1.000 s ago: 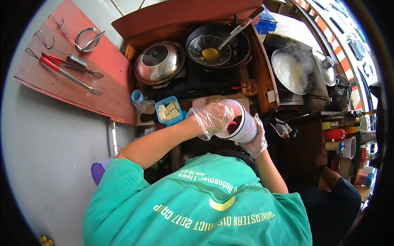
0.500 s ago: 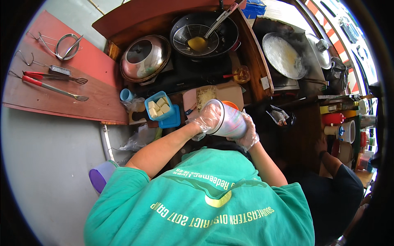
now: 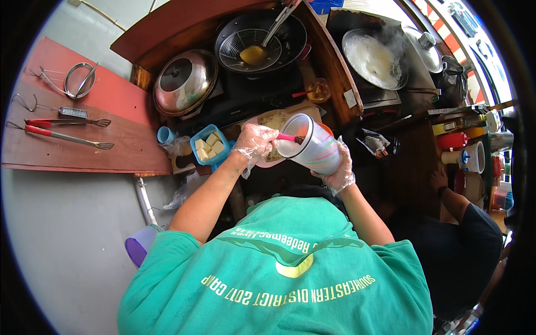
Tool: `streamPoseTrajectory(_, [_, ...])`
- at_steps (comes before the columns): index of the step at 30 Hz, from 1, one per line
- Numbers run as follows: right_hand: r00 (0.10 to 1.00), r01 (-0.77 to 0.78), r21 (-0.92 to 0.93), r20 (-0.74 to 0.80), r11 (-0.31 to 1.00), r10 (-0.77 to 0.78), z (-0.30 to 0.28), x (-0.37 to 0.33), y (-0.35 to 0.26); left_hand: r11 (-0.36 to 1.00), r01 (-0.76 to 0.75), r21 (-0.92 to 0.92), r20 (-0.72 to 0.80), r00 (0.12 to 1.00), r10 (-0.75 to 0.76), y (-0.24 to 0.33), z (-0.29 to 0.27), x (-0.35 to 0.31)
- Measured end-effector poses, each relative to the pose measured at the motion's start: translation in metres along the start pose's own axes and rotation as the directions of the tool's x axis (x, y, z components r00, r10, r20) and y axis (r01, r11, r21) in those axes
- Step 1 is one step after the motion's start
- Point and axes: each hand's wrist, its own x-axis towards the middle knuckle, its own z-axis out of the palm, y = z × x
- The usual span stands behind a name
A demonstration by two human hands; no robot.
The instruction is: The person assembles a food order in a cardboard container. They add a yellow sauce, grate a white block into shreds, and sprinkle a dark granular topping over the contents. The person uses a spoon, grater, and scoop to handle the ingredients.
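My left hand (image 3: pixel 254 142), in a clear plastic glove, is closed around the handle of a pink spoon (image 3: pixel 286 137). The spoon's far end sits inside the mouth of a tall pale container (image 3: pixel 319 152) with coloured streaks, and dark brown stuff shows beside it. That container is tilted with its opening to the left. Gloved too, my right hand (image 3: pixel 338 172) grips it from the right near its base. Behind my left hand lies a board with pale grated shreds (image 3: pixel 273 119), partly hidden. Close on the left, a blue tub (image 3: pixel 195 139) holds pale yellow blocks (image 3: pixel 209 146).
A covered pan (image 3: pixel 184 84) and a wok (image 3: pixel 293 33) with a strainer stand at the back. Steam rises from a pan of pale liquid (image 3: pixel 374 61) at back right. Strainers and tongs (image 3: pixel 67 139) hang on the left. Another person's arm (image 3: pixel 455 198) is at the right.
My left hand has come out of the container's mouth to the left, bringing the pink spoon into sight. The right hand still holds the container. The whole view has shifted slightly.
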Motion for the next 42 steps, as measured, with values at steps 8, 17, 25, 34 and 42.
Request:
streamPoseTrajectory(8, [0.994, 0.045, 0.041, -0.105, 0.998, -0.041, -0.004, -0.01, 0.001, 0.988, -0.095, -0.12, -0.136, 0.988, 0.079, 0.022, -0.043, 0.014])
streamPoseTrajectory(17, [0.986, 0.06, 0.119, -0.161, 0.991, -0.04, -0.019, -0.038, -0.005, 0.999, -0.03, 0.029, -0.295, 0.955, 0.037, -0.06, -0.075, 0.044])
streamPoseTrajectory(25, [0.986, 0.064, 0.173, -0.161, 0.983, -0.036, -0.022, -0.053, -0.007, 0.997, -0.016, 0.077, -0.45, 0.892, 0.049, -0.113, -0.068, 0.08])
streamPoseTrajectory(34, [0.986, 0.048, 0.16, -0.168, 0.986, -0.021, -0.03, -0.053, -0.005, 0.844, -0.205, 0.496, -0.452, 0.769, 0.452, -0.139, -0.107, 0.113])
streamPoseTrajectory(42, [0.987, 0.068, 0.136, -0.153, 0.988, -0.046, -0.032, -0.052, -0.005, 0.698, -0.197, 0.688, -0.352, 0.751, 0.559, -0.128, -0.078, 0.078])
